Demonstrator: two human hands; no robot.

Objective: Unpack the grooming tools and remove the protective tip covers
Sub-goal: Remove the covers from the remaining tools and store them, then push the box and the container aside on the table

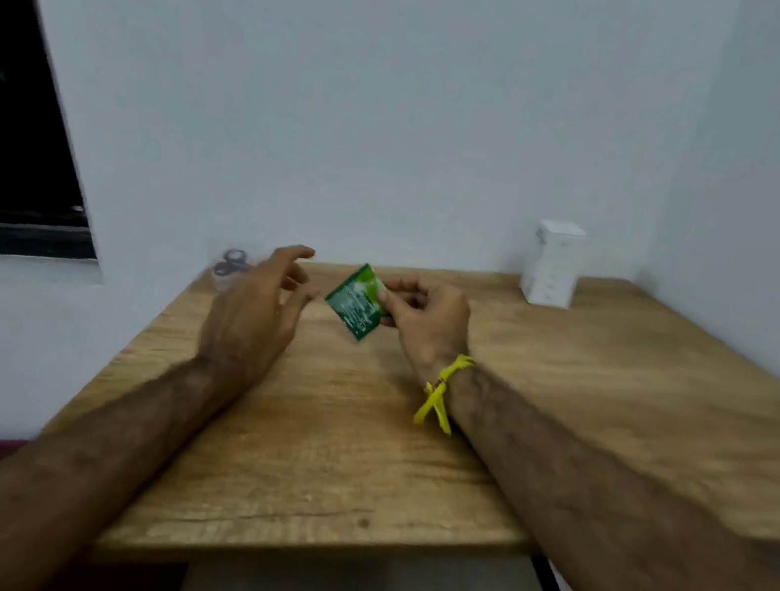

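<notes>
Green packet [357, 307], small and flat with white print too blurred to read, pinched at its right edge by the thumb and fingers of the right hand [427, 322] and held tilted just above the wooden table [571, 379], near the far edge. Left hand [255, 308] beside it, just apart from the packet's left corner, fingers spread and loosely bent, holding nothing. Yellow string [443, 392] tied round the right wrist, loose ends hanging. Behind the left hand, at the table's far left corner, small scissors [231, 262] with dark loop handles, seemingly inside something clear, though too blurred to say for sure; tips hidden, so no telling whether a cover sits on them. Well to the right, by the wall, a white box [554, 264] standing upright. From the one head view, likely still at the unpacking step: packet apparently sealed, no tool out of it, no tip cover off. Whether the packet holds a grooming tool cannot be told. Next move probably calls for the left hand closing on the free corner, so both hands can tear or peel the packet open, with a firm hold at the right edge and a pull gentle enough to keep the contents from dropping onto the table.
</notes>
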